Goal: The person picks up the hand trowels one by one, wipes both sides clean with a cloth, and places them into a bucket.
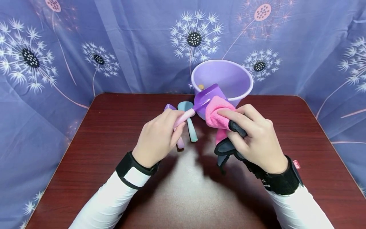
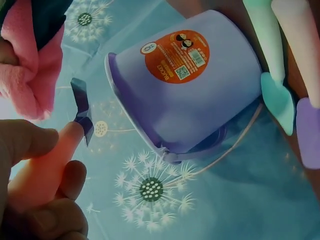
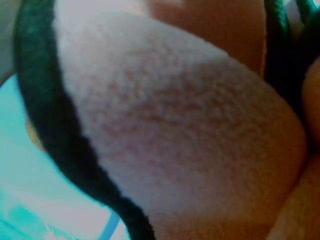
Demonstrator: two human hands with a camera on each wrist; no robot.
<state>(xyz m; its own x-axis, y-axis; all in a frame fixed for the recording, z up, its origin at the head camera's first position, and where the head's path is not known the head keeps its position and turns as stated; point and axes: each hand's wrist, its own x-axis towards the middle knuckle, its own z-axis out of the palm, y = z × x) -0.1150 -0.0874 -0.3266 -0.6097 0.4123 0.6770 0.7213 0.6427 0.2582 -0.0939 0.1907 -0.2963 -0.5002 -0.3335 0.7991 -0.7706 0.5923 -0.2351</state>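
The person's left hand (image 1: 160,137) is clamped on the pink handle (image 1: 183,118) of a purple shovel (image 1: 206,97), holding it above the middle of the desk (image 1: 183,197), blade pointing toward the far edge. The right hand (image 1: 254,140) has its fingers closed on a bunched pink cloth (image 1: 215,112) with grey, black-edged parts, some of it dangling below the palm. From over the desk the cloth overlaps the blade's near side, yet from the left wrist a gap shows between them.

A lilac bucket (image 1: 234,78) stands at the far edge, a little right of its middle, behind the blade. Whether blade and rim touch, I can't tell. Something small and tan (image 1: 201,86) shows inside, and an orange label (image 2: 177,56) sits on the bucket's side.

Just left of the bucket, a teal shovel (image 1: 192,128) lies on the desk, heads toward the far edge; beside it is a second purple shovel (image 1: 180,143), partly hidden by the left hand. Behind the far edge hangs a blue dandelion-print curtain (image 1: 143,38).
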